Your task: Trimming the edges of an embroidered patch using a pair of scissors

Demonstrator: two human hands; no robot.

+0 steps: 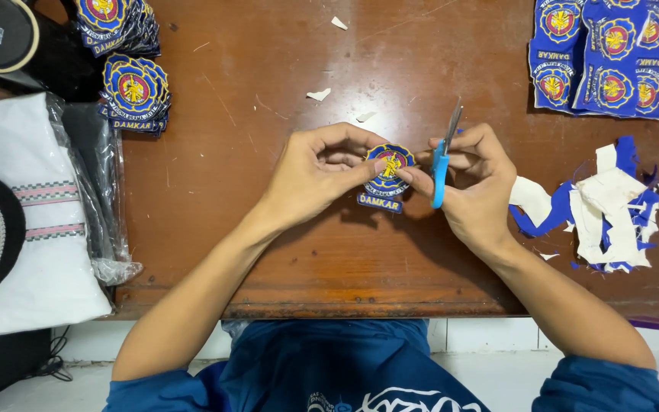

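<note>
Now patch point(389, 169) between both hands' fingertips.

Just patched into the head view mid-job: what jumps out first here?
At the centre of the brown wooden table, the left hand and right hand pinch a round blue embroidered patch, the right hand also holding blue-handled scissors with blades pointing up. Finished patches are stacked at upper left, an uncut blue sheet of patches lies at upper right, and blue and white offcuts are heaped on the right.
</note>
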